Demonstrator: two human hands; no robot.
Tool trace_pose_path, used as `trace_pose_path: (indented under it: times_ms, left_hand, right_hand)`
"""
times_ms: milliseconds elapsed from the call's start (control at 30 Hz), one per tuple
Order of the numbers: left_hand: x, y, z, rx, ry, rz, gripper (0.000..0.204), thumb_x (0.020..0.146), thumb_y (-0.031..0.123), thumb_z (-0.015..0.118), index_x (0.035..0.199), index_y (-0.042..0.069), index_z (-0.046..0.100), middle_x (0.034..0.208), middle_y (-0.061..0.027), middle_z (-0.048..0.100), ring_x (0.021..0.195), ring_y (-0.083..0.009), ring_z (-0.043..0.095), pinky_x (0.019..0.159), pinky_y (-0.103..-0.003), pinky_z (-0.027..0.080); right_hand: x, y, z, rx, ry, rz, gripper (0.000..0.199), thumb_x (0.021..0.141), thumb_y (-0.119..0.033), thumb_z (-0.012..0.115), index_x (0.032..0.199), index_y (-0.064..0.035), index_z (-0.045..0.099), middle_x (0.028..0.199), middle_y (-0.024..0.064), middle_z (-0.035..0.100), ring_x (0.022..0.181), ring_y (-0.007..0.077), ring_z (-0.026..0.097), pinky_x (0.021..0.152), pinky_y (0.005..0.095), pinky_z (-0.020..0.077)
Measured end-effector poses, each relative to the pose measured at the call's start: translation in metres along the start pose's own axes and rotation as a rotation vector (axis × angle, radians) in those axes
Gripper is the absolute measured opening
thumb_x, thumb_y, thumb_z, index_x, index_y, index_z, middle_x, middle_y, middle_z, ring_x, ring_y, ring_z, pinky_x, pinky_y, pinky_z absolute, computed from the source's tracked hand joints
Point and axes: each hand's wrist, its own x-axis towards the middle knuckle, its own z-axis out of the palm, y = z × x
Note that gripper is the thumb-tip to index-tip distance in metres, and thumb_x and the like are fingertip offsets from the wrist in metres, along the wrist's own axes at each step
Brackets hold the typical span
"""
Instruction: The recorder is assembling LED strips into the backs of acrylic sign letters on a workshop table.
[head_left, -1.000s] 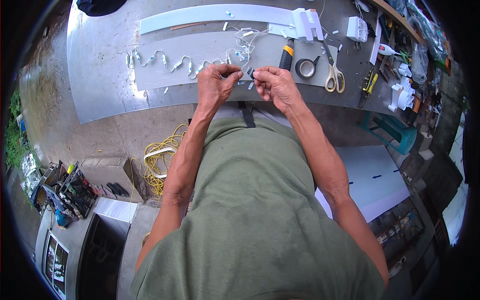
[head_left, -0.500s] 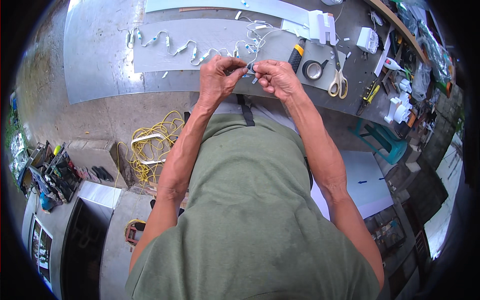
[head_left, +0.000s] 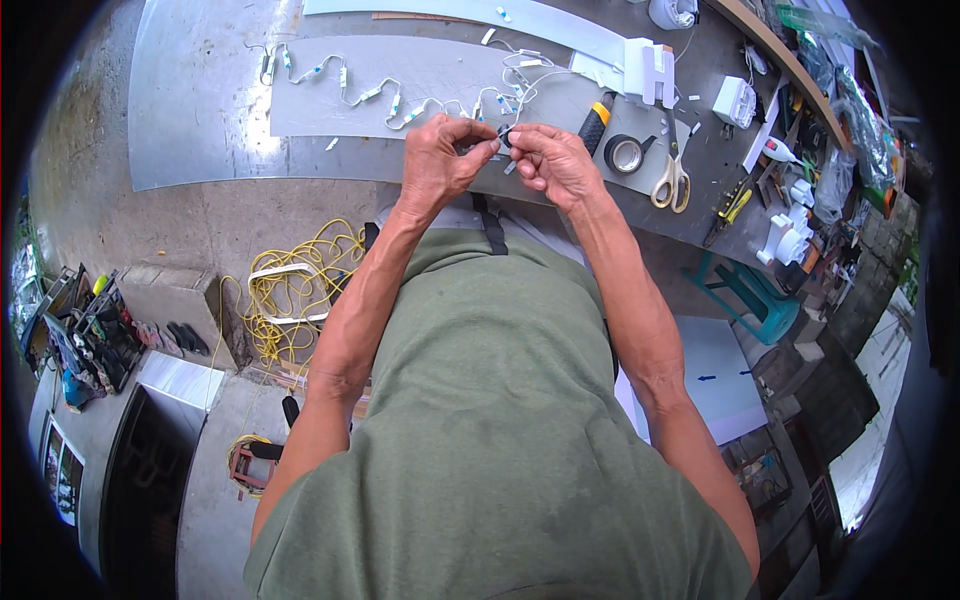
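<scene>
My left hand (head_left: 443,160) and my right hand (head_left: 553,162) meet over the near edge of the metal worktable (head_left: 210,120). Between their fingertips they pinch a small dark piece (head_left: 503,140) joined to thin white wires. The wires run back to a string of small white modules (head_left: 370,90) that lies across a grey sheet (head_left: 330,115) on the table. Both hands are closed around the piece, thumbs and forefingers touching it.
Right of my hands lie a utility knife with a yellow and black handle (head_left: 596,122), a roll of black tape (head_left: 628,154) and scissors (head_left: 673,180). White plastic parts and tools crowd the table's right end. A coil of yellow cable (head_left: 295,290) lies on the floor at left.
The view has shifted so the table sits slightly higher. My hands stay together on the small piece, with fingers turning it a little.
</scene>
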Motion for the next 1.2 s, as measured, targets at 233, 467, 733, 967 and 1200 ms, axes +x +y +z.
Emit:
trace_pose_path:
  times_ms: [233, 467, 733, 967, 1200]
  left_hand:
    - [0.001, 0.002, 0.000, -0.014, -0.017, -0.016, 0.023, 0.078, 0.016, 0.082, 0.100, 0.008, 0.079, 0.079, -0.0101, 0.072, 0.070, -0.0188, 0.068, 0.065, -0.031, 0.055]
    - [0.002, -0.001, -0.001, -0.070, -0.074, -0.061, 0.037, 0.078, 0.014, 0.080, 0.114, 0.009, 0.075, 0.082, -0.0070, 0.075, 0.076, -0.0188, 0.067, 0.072, -0.033, 0.054]
    - [0.006, 0.005, -0.009, 0.083, -0.173, -0.047, 0.031, 0.081, 0.020, 0.077, 0.111, 0.012, 0.078, 0.084, -0.0104, 0.074, 0.078, -0.0217, 0.064, 0.074, -0.037, 0.052]
    - [0.015, 0.013, -0.013, -0.014, -0.269, -0.092, 0.030, 0.085, 0.018, 0.079, 0.112, 0.004, 0.076, 0.094, -0.0094, 0.076, 0.083, -0.0146, 0.067, 0.074, -0.030, 0.054]
    - [0.016, 0.014, -0.012, -0.195, -0.282, -0.309, 0.027, 0.086, 0.016, 0.080, 0.107, 0.000, 0.076, 0.090, -0.0083, 0.077, 0.080, -0.0121, 0.069, 0.072, -0.029, 0.055]
  right_hand:
    - [0.000, 0.003, -0.004, 0.020, -0.027, 0.002, 0.018, 0.089, -0.009, 0.074, 0.104, -0.0011, 0.066, 0.076, 0.0048, 0.066, 0.053, 0.0076, 0.057, 0.037, 0.0198, 0.0347]
    - [0.000, -0.001, -0.003, 0.003, -0.057, 0.008, 0.017, 0.089, -0.008, 0.074, 0.104, -0.0017, 0.067, 0.076, 0.0053, 0.066, 0.052, 0.0081, 0.056, 0.037, 0.0193, 0.0334]
    - [0.001, -0.002, -0.005, -0.002, -0.094, 0.032, 0.016, 0.089, -0.007, 0.073, 0.103, -0.0013, 0.067, 0.076, 0.0061, 0.066, 0.051, 0.0077, 0.055, 0.037, 0.0194, 0.0331]
    - [0.002, -0.003, -0.007, -0.013, -0.096, 0.000, 0.015, 0.090, -0.007, 0.072, 0.103, -0.0011, 0.068, 0.076, 0.0057, 0.066, 0.052, 0.0075, 0.055, 0.037, 0.0189, 0.0336]
    - [0.001, -0.004, -0.008, -0.027, -0.106, 0.001, 0.014, 0.090, -0.007, 0.071, 0.103, -0.0011, 0.069, 0.076, 0.0053, 0.066, 0.053, 0.0066, 0.055, 0.038, 0.0181, 0.0342]
